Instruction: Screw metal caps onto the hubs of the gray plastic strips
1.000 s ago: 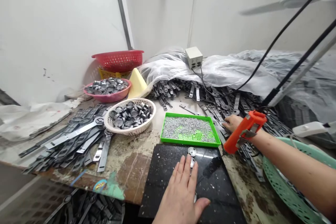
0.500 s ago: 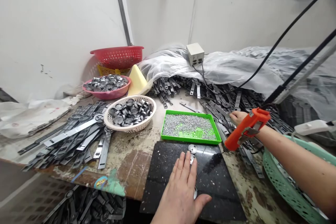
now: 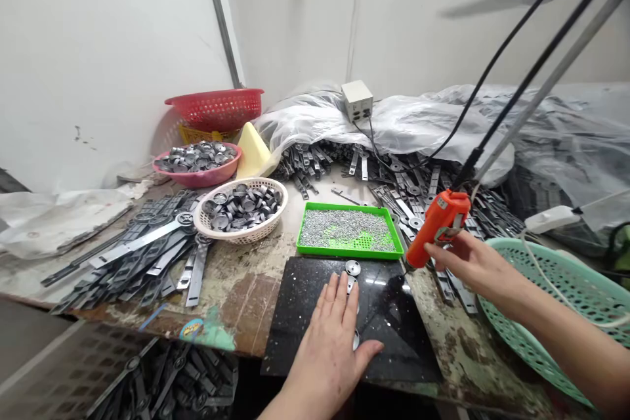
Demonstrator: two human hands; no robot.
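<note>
My left hand (image 3: 329, 335) lies flat over a black stone slab (image 3: 394, 341), fingers together and stretched out, thumb apart. A column of small round metal discs (image 3: 353, 268) runs under and beside it, partly covered by the fingers. On the right, my right hand (image 3: 472, 266) has its thumb across the lower body of an orange electric screwdriver (image 3: 438, 226), the other fingers partly hidden behind it. The screwdriver leans with its bit down near the slab's right far corner. Just beyond the slab sits a green tray (image 3: 302, 246) of tiny screws.
A white basket (image 3: 241, 235) and a pink basin (image 3: 197, 177) hold round metal cups. Piles of flat metal strips (image 3: 147, 252) lie left and behind. A mint-green basket (image 3: 531, 321) stands at right; black cables (image 3: 492, 65) hang above. A power box (image 3: 357, 100) rests on plastic sheeting.
My right hand has drawn back from the strips behind the screwdriver onto its body. The screwdriver now stands more upright. My left hand stays flat on the discs.
</note>
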